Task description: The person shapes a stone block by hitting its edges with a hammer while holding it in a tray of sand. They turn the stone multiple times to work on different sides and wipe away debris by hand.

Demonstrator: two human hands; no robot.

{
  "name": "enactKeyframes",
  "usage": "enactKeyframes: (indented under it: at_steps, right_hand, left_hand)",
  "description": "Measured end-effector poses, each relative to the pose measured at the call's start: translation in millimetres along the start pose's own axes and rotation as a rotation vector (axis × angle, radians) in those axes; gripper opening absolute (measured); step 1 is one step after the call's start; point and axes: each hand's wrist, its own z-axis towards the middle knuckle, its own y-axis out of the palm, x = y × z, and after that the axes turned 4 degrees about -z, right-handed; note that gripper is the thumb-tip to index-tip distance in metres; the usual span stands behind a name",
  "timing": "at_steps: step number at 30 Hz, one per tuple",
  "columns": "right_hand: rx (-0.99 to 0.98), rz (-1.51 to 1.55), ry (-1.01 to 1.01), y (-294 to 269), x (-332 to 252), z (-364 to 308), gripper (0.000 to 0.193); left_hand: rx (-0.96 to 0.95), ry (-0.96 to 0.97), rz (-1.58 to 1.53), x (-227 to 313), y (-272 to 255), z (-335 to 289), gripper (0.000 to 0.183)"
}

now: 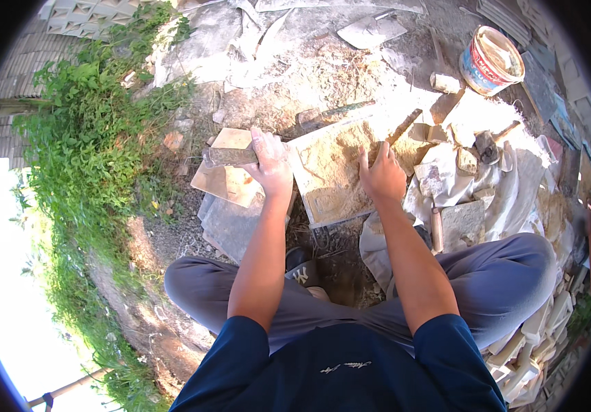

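In my left hand (pixel 271 161) is a grey-brown oblong block (pixel 232 157), my fingers closed over its right end. The block lies above a pale square tile (pixel 224 184), which overlaps grey slabs (pixel 235 223). My right hand (pixel 383 177) is low over a square panel (pixel 330 175) covered with sandy material. A dark stick (pixel 405 126) slants up and right from its fingers and seems gripped there; the fingers partly hide its lower end. The thumb is stretched out to the left, close to the sandy surface.
A paint bucket (pixel 492 62) stands at the far right. Broken stones (pixel 466 161) and crumpled sheeting (pixel 515 185) lie on the right, with a wooden-handled tool (pixel 437 230) near my knee. Green plants (pixel 103 144) line the left. A flat trowel-like plate (pixel 372 30) lies at the back.
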Motion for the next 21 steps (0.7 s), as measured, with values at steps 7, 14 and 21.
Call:
enactKeyframes:
  at_steps: [7, 14, 21]
  right_hand:
    - [0.011, -0.002, 0.020, -4, -2, 1, 0.058]
    - [0.010, 0.012, 0.016, -2, 3, 4, 0.059]
    - [-0.024, -0.018, 0.026, 1, 8, 3, 0.061]
  left_hand:
    - [-0.109, -0.015, 0.072, -7, -24, 7, 0.024]
    - [-0.030, 0.066, 0.209, -31, -44, 10, 0.032]
    - [0.235, 0.131, 0.613, -34, -16, 2, 0.024]
